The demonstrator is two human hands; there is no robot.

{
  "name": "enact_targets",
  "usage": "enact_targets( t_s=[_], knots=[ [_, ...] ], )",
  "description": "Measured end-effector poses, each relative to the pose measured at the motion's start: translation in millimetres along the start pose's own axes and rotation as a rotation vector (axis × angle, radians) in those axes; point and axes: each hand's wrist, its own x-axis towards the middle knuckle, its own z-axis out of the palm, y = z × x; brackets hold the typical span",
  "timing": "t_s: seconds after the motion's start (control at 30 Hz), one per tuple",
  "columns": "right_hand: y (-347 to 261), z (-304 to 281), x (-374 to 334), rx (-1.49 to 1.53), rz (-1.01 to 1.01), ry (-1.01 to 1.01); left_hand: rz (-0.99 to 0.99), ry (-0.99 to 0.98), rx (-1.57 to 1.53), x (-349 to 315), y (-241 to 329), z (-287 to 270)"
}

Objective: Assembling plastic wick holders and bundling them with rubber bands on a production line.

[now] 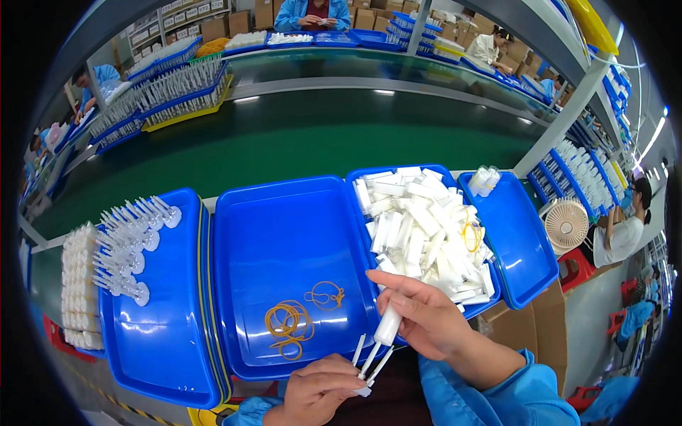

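The left hand (320, 389) pinches a white pronged piece (369, 361); the right hand (428, 319) grips a white tube (387, 326) near the prong tips. Rubber bands (288, 329) lie in a blue tray (284, 238).

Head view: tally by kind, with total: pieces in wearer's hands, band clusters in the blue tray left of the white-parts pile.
White cylindrical tube, right hand: 1
White pronged piece, left hand: 1
Tan looped elastic-band clusters, blue rectangular plastic tray: 2
Total: 4
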Motion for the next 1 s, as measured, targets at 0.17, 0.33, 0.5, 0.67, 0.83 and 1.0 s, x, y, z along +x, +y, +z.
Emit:
enact_targets(
  t_s=[0.17, 0.33, 0.5, 0.67, 0.83, 1.0],
  knots=[
    [-13.8, -12.4, -11.2, -0.796, -0.306, -0.05, -0.103, -0.008, -0.013, -1.1, -7.2, 5.4],
    [-19.9, -15.2, -30.0, -0.598, -0.103, -0.015, 0.074, -0.131, 0.032, -2.0, -10.5, 10.9],
    [-4.0, -15.8, -36.7, -0.782, -0.21, -0.206, -0.023, -0.043, -0.058, -1.2, -11.8, 20.7],
    [-10.8, -15.7, -23.3, -0.955, -0.385, -0.315, -0.155, 0.055, -0.044, -0.4, -18.5, 22.7],
    [-68.4, -22.1, 31.6, -1.827, -1.002, 0.265, -0.187, 0.207, -0.204, 5.0, -27.1, 23.9],
    [-88.1, -46.9, 75.8, -2.261, -0.805, 0.454, -0.128, 0.215, -0.254, 17.7, -18.5, 30.1]
  ],
)
